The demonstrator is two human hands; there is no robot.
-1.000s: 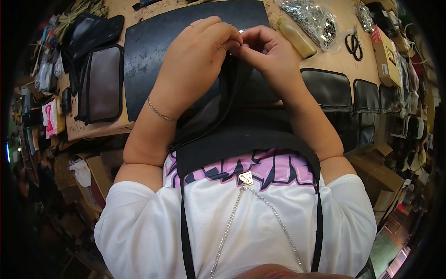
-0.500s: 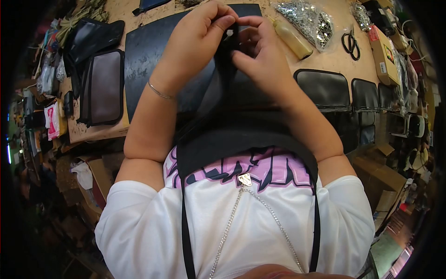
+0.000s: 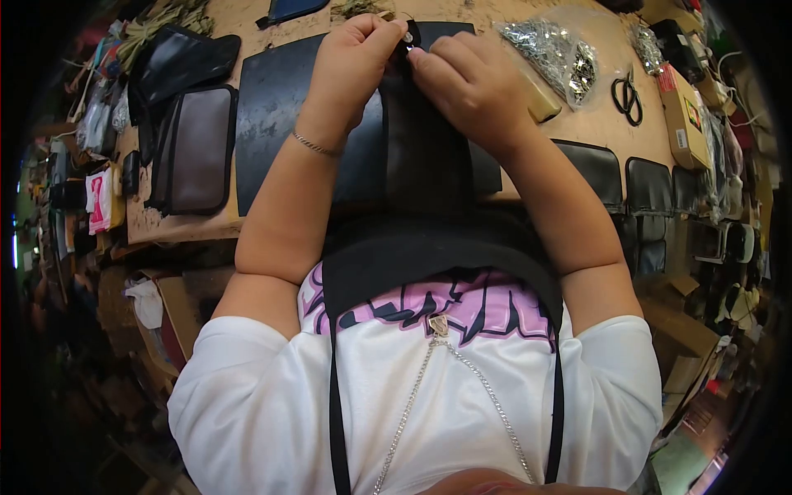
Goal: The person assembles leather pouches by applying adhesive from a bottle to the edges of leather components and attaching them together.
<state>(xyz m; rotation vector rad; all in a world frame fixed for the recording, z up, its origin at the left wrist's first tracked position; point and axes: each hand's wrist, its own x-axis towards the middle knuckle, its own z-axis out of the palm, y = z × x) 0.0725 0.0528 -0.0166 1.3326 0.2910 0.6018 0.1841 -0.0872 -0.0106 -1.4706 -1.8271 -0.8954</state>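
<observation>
My left hand (image 3: 353,62) and my right hand (image 3: 466,82) meet at the far side of a black mat (image 3: 272,124), both pinching the top end of a black leather strap piece (image 3: 425,153) that hangs down toward my chest. A small metal fitting (image 3: 407,36) shows between the fingertips. A thin bracelet circles my left wrist. The strap's lower end is hidden behind my black apron.
Brown and black pouches (image 3: 191,148) lie left of the mat. Bags of metal hardware (image 3: 554,48), a yellowish bottle (image 3: 540,97) and scissors (image 3: 627,92) sit at the right. Black leather panels (image 3: 648,186) line the right table edge. Boxes stand on the floor.
Both hands have moved farther away across the mat, drawing the strap out longer. The pinch on its top end stays the same.
</observation>
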